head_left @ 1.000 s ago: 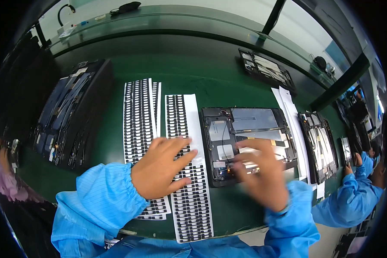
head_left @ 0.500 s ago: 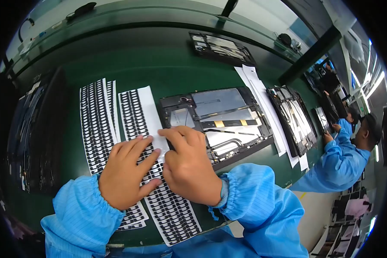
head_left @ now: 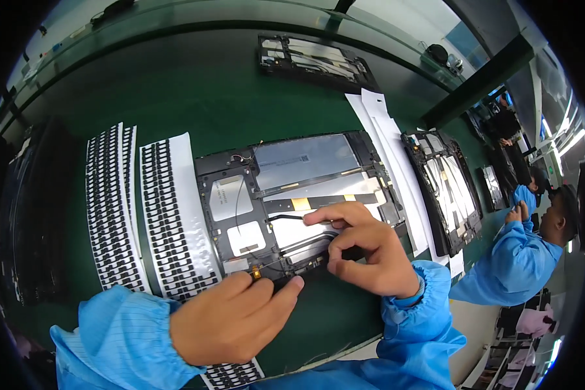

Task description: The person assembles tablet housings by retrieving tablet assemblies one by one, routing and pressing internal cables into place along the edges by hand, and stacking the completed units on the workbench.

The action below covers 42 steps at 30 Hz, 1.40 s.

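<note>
1. Open dev. (head_left: 299,185), tablet-like, innards up, flat on table (head_left: 175,97), mid-view. Clock read from its centre, 12 = away from wearer.
2. L hand (head_left: 237,318) at 7 o'clk: fingers out, tips at dev.'s near edge by orange connector (head_left: 256,272). Thumb hidden; can't tell if gripping.
3. R hand (head_left: 368,253) at 4 o'clk, over dev.: index out, tip at dark cable (head_left: 286,216), thumb apart, rest curled. Nothing seen held; contact unclear.
4. Risk: sideways drag of R index could lift/kink dark cable.
5. Risk: thin wire (head_left: 238,195), 9 o'clk, looks loose; fingertip or cuff could snag it.
6. Risk: L fingers pressing nr orange connector might unseat it.
7. Tab sheet (head_left: 164,208), 9 o'clk, runs in behind L hand; forearm could crease/shift it.
8. Dev. shoved twd 3 o'clk would likely ruck white papers (head_left: 396,149), maybe bump 2nd unit (head_left: 445,188).
</note>
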### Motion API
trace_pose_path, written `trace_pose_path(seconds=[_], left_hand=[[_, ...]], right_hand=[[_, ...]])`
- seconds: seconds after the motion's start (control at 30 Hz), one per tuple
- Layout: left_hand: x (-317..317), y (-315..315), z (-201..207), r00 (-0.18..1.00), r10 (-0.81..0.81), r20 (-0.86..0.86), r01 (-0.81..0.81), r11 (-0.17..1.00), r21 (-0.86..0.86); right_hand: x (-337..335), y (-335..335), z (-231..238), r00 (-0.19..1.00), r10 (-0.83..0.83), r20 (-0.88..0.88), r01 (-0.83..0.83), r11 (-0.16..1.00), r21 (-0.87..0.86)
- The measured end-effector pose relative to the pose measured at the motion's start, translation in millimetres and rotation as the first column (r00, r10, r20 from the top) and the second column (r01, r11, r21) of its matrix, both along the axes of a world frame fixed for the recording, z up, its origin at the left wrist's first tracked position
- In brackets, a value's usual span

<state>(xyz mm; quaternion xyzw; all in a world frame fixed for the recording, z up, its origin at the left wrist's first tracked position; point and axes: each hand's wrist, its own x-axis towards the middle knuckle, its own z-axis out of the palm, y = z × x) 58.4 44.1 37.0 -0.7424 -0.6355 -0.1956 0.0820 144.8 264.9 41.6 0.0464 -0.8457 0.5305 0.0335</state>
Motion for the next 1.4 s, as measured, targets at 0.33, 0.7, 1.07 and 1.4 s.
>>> trace_pose_path(seconds=[0.33,0.7,1.07,1.4], left_hand=[[-5.2,2.8,-16.9,0.999,-0.008,-0.042,0.006,0.999,-0.031],[1.1,2.2,-15.4,0.997,0.08,-0.013,-0.081,0.994,-0.067],[2.2,10.0,-14.5,0.986,0.101,-0.13,-0.12,0.981,-0.15],[-0.8,11.3,-18.8,0.977,0.08,-0.199,-0.098,0.992,-0.082]], right_hand=[[-7.7,-4.7,-2.8,0.998,-0.058,0.023,0.058,0.998,-0.016],[-9.8,-5.2,-1.1,0.999,-0.028,-0.039,0.033,0.991,0.133],[-9.1,-3.5,0.9,0.998,-0.014,-0.061,0.025,0.984,0.177],[-0.9,2.9,-1.2,0.994,-0.009,-0.111,0.027,0.986,0.165]])
